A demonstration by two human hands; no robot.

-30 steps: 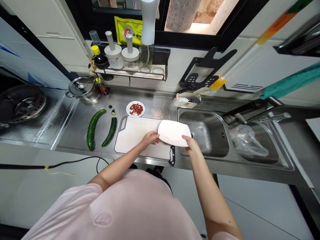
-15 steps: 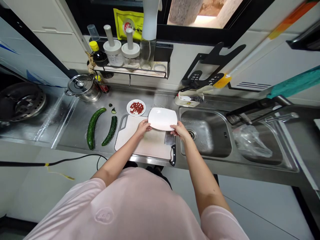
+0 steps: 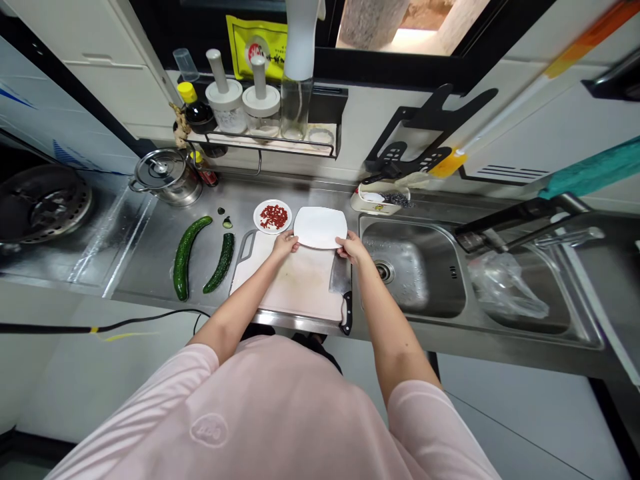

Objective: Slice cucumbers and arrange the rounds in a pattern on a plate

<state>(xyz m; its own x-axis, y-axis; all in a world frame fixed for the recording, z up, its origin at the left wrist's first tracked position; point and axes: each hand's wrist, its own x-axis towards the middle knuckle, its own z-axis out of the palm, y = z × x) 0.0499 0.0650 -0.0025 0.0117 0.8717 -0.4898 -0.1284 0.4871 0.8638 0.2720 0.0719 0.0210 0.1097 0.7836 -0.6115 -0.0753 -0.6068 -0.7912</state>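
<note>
Both my hands grip a white rectangular plate by its near corners. My left hand is closed on the left corner, and my right hand pinches the right one. The plate is over the far edge of a pale cutting board; whether it touches the counter I cannot tell. A kitchen knife lies along the board's right side, its handle towards me. Left of the plate sits a small round plate of chopped red pieces. Two cucumbers lie to the left of the board, with small cut ends behind them.
A steel sink is on the right, a plastic bag in its second basin. At the back left stands a lidded pot. A wall rack holds jars and bottles. A sponge holder stands behind the sink.
The white plate has moved slightly away from me and to the left, with both hands still holding it. More of the cutting board and the knife blade shows.
</note>
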